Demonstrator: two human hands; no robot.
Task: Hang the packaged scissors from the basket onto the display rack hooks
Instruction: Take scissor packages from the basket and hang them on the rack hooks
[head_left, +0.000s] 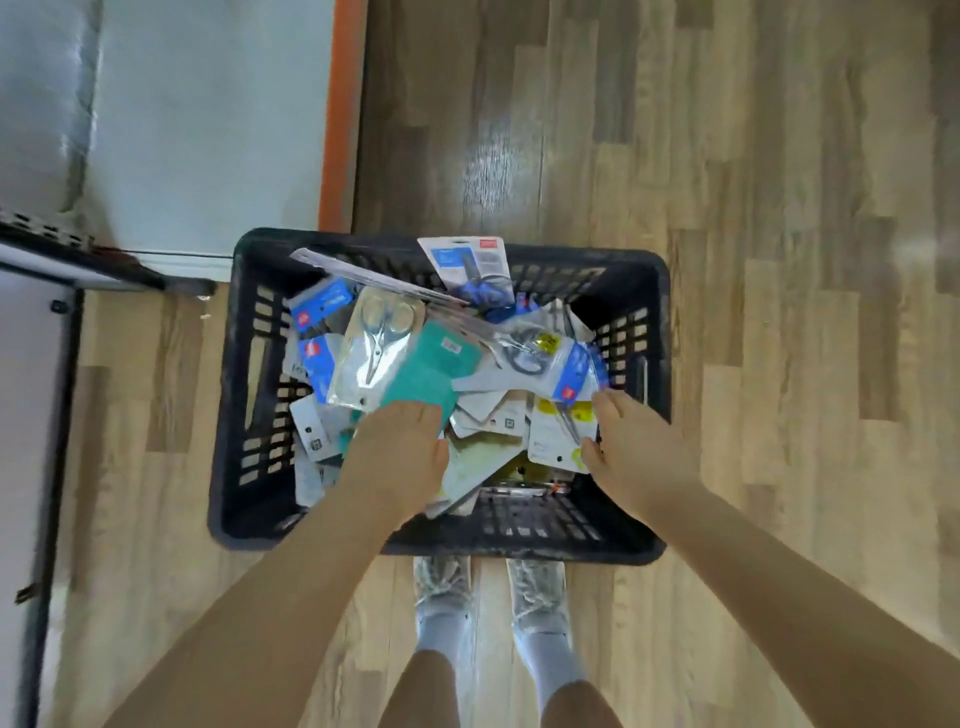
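Black basket (234, 415), jumbled carded scissors packs (375, 347), details blurred

Your way into the basket (236, 395) is from above only; its slotted black walls close all four sides. Inside, heaped scissor packs (415, 364) fill the floor, some leaning on the far wall at upper centre. Wood floor (779, 260) lies open to the right and above. A dark rack frame (57, 364) blocks the left edge.
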